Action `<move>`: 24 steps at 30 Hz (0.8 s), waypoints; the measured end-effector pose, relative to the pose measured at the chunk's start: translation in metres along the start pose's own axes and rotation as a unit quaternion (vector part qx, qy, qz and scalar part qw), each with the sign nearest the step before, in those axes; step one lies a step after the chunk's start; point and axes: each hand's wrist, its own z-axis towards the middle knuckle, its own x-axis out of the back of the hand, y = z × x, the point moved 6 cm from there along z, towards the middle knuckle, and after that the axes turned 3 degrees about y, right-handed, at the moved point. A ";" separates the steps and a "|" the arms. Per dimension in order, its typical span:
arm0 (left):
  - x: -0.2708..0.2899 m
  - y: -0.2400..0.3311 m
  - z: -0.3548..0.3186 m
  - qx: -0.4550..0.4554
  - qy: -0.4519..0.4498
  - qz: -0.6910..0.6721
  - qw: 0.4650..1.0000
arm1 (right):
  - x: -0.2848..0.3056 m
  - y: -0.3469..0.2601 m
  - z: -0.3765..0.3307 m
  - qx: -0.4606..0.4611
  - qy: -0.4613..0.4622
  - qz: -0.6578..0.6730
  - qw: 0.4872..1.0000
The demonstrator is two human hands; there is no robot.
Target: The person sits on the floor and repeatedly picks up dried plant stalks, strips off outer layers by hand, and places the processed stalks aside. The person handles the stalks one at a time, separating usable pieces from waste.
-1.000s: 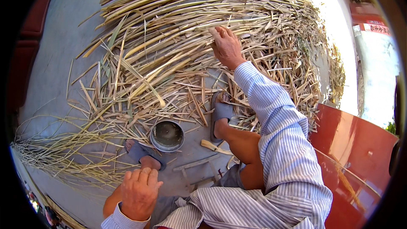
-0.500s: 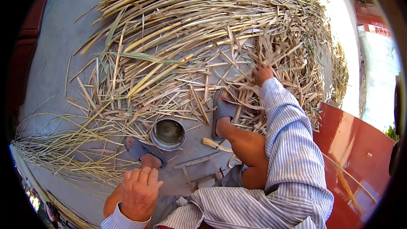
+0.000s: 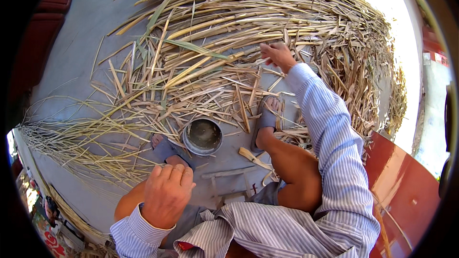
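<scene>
My right hand point(image 3: 278, 56) reaches out over the pile, fingers stretched and apart, with nothing seen in it. Below and beyond it lie long, pale yellow dry stalks point(image 3: 215, 33), side by side. A heap of dry leaves and husks point(image 3: 342, 71) lies to its right. My left hand point(image 3: 168, 195) is held above my left thigh, back upward, its fingers curled down and together. Whatever may be inside its fingers is hidden from view. Short broken stalk pieces point(image 3: 205, 96) are scattered between my feet and the long stalks.
A round metal basin point(image 3: 202, 136) with murky contents stands between my sandalled feet. Thin branching stems point(image 3: 81, 145) fan out at the left. A pale, brush-like piece point(image 3: 253, 157) lies by my right foot. Red panels point(image 3: 406, 186) border the right side.
My right hand has left the leaf heap and moved left and away from me toward the long stalks. My left hand stays curled above the thigh. The whole view has shifted slightly.
</scene>
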 end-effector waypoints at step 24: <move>0.140 -0.008 -0.058 0.022 0.444 0.214 0.870 | -0.154 -0.237 -0.331 0.081 -0.292 0.410 0.860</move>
